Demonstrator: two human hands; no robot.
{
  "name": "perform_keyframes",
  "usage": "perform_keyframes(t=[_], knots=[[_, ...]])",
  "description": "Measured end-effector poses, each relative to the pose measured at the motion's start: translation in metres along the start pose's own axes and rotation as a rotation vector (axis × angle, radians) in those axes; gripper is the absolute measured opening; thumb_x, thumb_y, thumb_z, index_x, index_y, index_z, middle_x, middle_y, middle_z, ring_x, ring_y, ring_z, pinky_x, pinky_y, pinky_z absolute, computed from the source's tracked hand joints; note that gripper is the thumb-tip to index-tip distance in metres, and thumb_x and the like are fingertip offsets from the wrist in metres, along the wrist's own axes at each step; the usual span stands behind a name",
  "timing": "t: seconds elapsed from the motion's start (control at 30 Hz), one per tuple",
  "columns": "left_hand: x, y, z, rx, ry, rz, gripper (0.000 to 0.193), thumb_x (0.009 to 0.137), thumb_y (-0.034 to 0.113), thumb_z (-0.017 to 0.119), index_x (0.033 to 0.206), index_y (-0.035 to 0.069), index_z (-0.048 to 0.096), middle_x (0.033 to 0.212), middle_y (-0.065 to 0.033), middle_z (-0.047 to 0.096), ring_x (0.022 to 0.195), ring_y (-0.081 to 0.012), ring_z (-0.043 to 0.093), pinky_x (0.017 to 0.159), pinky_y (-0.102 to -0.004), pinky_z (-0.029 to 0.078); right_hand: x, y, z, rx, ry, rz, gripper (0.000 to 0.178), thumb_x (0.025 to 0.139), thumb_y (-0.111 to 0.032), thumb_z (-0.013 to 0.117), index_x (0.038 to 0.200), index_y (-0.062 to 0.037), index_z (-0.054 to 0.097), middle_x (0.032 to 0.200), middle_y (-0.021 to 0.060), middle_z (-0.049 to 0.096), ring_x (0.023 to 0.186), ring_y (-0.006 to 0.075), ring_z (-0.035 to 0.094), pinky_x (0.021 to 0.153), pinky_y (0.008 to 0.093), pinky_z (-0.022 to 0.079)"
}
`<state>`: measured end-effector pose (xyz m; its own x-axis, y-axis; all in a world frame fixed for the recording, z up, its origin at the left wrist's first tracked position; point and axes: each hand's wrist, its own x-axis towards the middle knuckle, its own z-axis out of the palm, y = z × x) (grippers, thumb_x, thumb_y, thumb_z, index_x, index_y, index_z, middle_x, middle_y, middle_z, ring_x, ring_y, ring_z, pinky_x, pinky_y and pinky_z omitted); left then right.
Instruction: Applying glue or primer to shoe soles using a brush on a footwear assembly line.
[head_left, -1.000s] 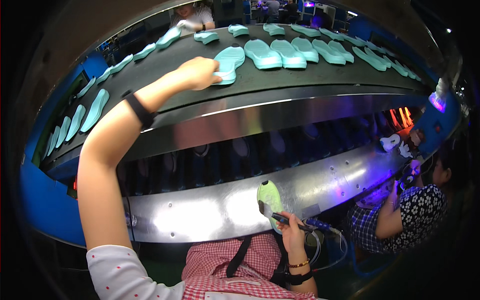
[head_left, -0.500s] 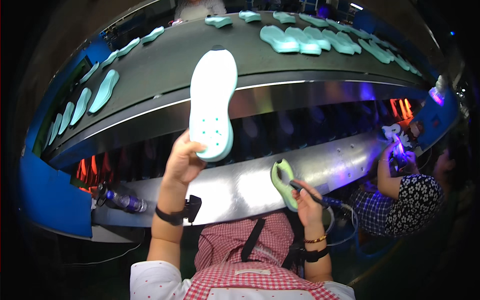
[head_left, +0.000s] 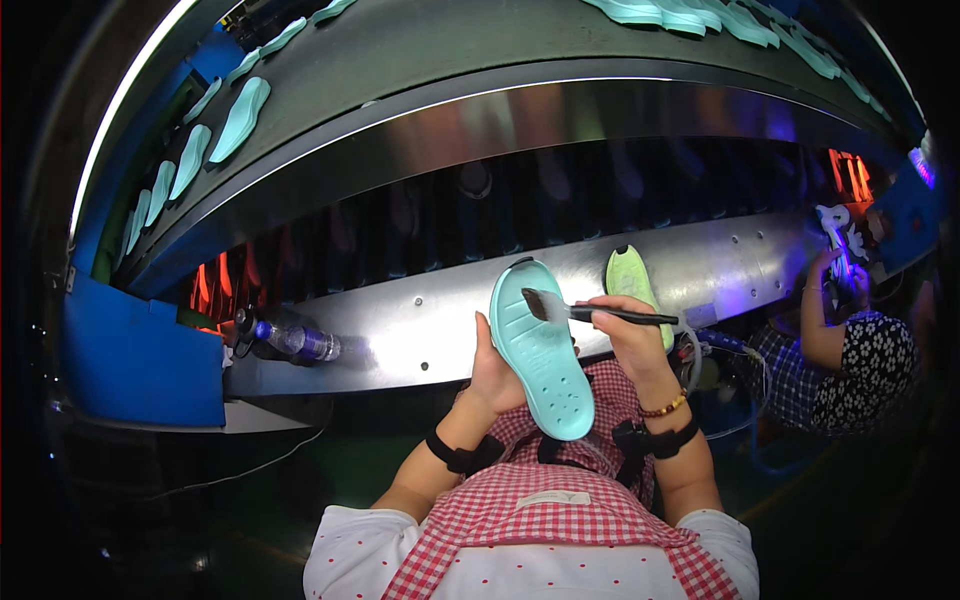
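Note:
My left hand (head_left: 494, 374) grips a turquoise shoe sole (head_left: 552, 388) by its left edge, over my lap. Its inner face is turned up, with raised ribs toward the far end and several small holes near the close end. My right hand (head_left: 634, 345) is closed round the black handle of a brush (head_left: 548, 306). Dark-and-pale bristles lie over the ribbed far part of the sole, apparently touching it. A yellow-green shoe sole (head_left: 629, 276) rests on the metal ledge (head_left: 420, 310), just beyond my right hand and partly hidden by it.
Beyond the ledge runs a dark conveyor belt (head_left: 420, 45) bearing several turquoise soles (head_left: 240, 120). Heaters (head_left: 224, 275) glow orange beneath it. A clear bottle (head_left: 300, 341) lies on the ledge at left. At right a co-worker (head_left: 868, 372) sits beside hoses (head_left: 765, 385).
My left hand has drawn the turquoise sole down from above the belt's edge to over my lap. My right hand has brought the brush from beside the yellow-green sole onto it. The view has tilted downward.

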<state>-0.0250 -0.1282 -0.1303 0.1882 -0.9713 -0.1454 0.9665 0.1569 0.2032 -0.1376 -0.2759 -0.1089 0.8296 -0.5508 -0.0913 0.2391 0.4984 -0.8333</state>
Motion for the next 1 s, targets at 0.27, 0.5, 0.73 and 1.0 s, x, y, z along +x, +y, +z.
perform_keyframes(t=[0.27,0.5,0.73,1.0], knots=[[-0.008,-0.002,0.001,0.031,0.075,0.004,0.084,0.077,0.071,0.016,0.124,0.006,0.04,0.11,-0.0225,0.052,0.097,-0.036,0.054,0.086,-0.0483,0.042,0.017,0.02,0.013,-0.113,0.059,0.032,0.022,0.075,-0.005,0.063,0.095,0.0045,0.061,0.086,0.0087,0.063,0.077,0.0107,0.056,0.072,0.0214,0.044],[-0.001,-0.013,-0.008,0.089,0.199,0.137,0.076,0.082,0.065,0.015,0.121,0.006,0.042,0.109,-0.0158,0.053,0.099,-0.0309,0.053,0.086,-0.0447,0.043,0.028,0.014,0.023,-0.313,-0.021,-0.008,0.02,0.075,-0.005,0.065,0.092,0.0052,0.061,0.086,0.0098,0.064,0.079,0.0115,0.059,0.072,0.022,0.047],[0.008,-0.007,-0.004,0.184,0.334,0.322,0.067,0.084,0.063,0.019,0.118,0.01,0.043,0.113,-0.0107,0.049,0.104,-0.0238,0.048,0.091,-0.0374,0.04,-0.006,0.009,0.055,-0.901,-0.164,-0.473,0.022,0.068,-0.009,0.065,0.089,-0.0018,0.065,0.074,0.0149,0.061,0.07,0.0248,0.059,0.063,0.03,0.046],[-0.008,0.018,0.017,0.219,0.168,0.169,0.079,0.081,0.067,0.011,0.119,0.006,0.044,0.102,-0.0171,0.056,0.09,-0.0299,0.057,0.08,-0.0436,0.047,-0.03,-0.044,0.034,-0.798,-0.527,-0.27,0.021,0.068,-0.006,0.067,0.088,-0.0025,0.066,0.071,0.0088,0.062,0.065,0.0166,0.058,0.06,0.0255,0.045]])
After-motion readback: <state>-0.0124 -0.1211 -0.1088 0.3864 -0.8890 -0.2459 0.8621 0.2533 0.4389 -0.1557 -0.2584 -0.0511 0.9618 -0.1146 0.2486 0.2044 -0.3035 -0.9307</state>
